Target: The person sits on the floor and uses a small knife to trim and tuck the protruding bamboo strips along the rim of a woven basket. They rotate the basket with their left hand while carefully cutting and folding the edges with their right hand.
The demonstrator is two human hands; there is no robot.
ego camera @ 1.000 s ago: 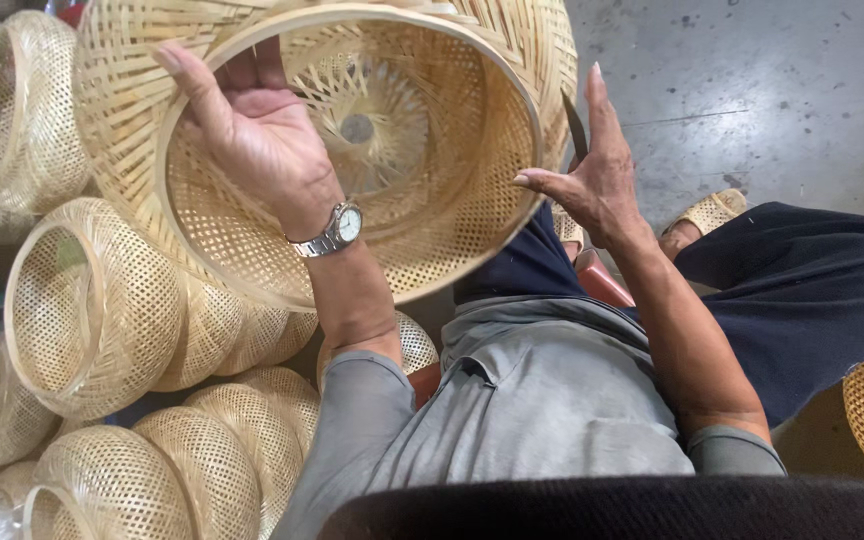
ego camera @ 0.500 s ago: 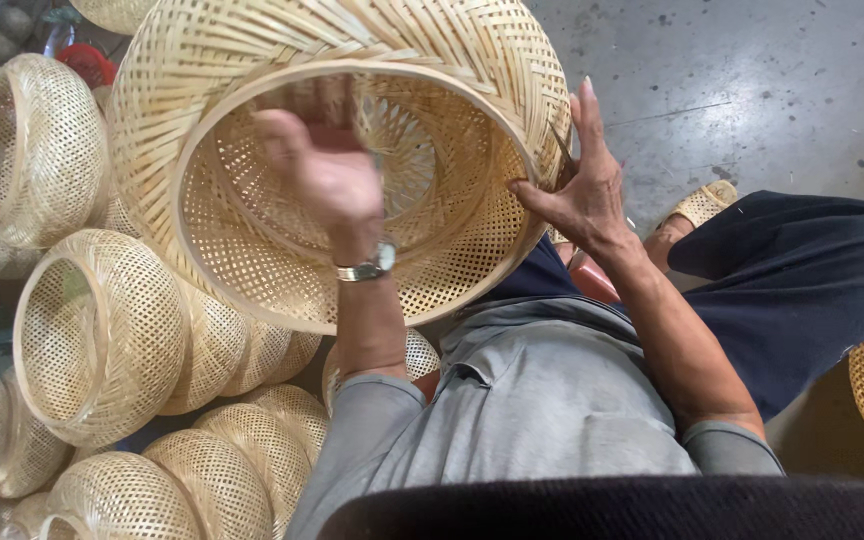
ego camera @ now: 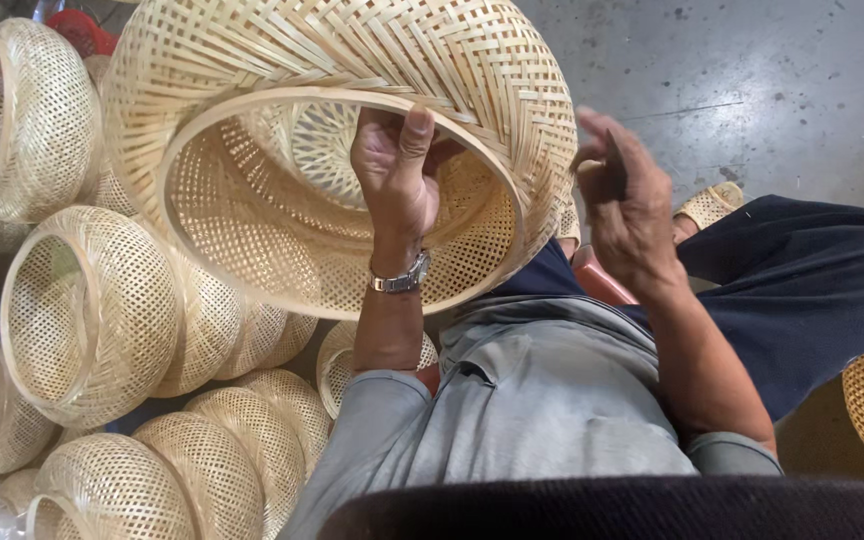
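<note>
A large woven bamboo basket point(ego camera: 352, 130) is held up at twelve o'clock, its open rim gripped at the near side by the left hand point(ego camera: 397, 175), thumb outside and fingers curled inside. The right hand point(ego camera: 627, 200) is raised just beside the basket's wall at three o'clock, loosely cupped and holding nothing. Stacked smaller baskets point(ego camera: 92, 310) are crowded at nine o'clock, while bare concrete floor point(ego camera: 782, 90) is left open at two o'clock.

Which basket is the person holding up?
The biggest woven basket, its rim gripped by the left hand; the other baskets lie stacked on the floor.
</note>
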